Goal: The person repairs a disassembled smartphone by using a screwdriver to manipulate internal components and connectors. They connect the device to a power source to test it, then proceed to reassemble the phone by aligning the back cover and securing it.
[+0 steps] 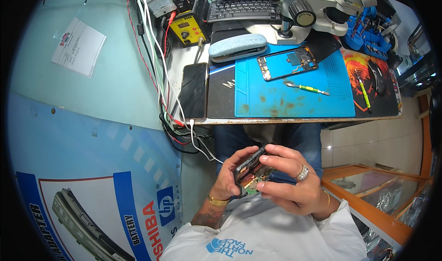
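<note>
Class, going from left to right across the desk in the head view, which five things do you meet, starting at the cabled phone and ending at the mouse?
Black phone → light-blue glasses case → green-handled tool → slim yellow tool → black mouse.

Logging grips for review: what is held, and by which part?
An opened dark device: left hand gripping its left edge, right hand touching its right side.

black device (250, 162) partly behind the hands (297, 187)
</note>
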Demonstrator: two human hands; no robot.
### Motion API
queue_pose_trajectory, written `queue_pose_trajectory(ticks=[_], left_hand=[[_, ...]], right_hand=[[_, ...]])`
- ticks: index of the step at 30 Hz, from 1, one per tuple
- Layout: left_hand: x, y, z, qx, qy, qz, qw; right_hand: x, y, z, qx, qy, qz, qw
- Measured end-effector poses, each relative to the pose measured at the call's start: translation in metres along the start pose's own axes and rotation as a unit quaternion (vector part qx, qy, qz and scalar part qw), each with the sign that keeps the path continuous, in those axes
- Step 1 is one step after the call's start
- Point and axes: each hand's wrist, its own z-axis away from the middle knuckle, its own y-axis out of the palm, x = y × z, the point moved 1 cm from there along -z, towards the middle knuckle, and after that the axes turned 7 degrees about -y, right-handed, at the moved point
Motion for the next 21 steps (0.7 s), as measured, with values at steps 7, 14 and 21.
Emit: queue_pose_trajectory(ticks=[7,14,21], left_hand=[[0.012,0.006,-0.003,0.0,0.01,0.001,1.0],[0.027,-0.006,-0.001,0.023,-0.05,0.038,0.998],[0.032,-0.001,-0.002,-0.016,-0.059,0.065,0.996]], right_hand=[[-0.002,-0.002,-0.002,0.008,0.023,0.011,1.0],[-0.005,-0.004,0.0,0.011,0.056,0.012,0.998],[-0.012,-0.004,0.003,0.012,0.079,0.017,0.997]])
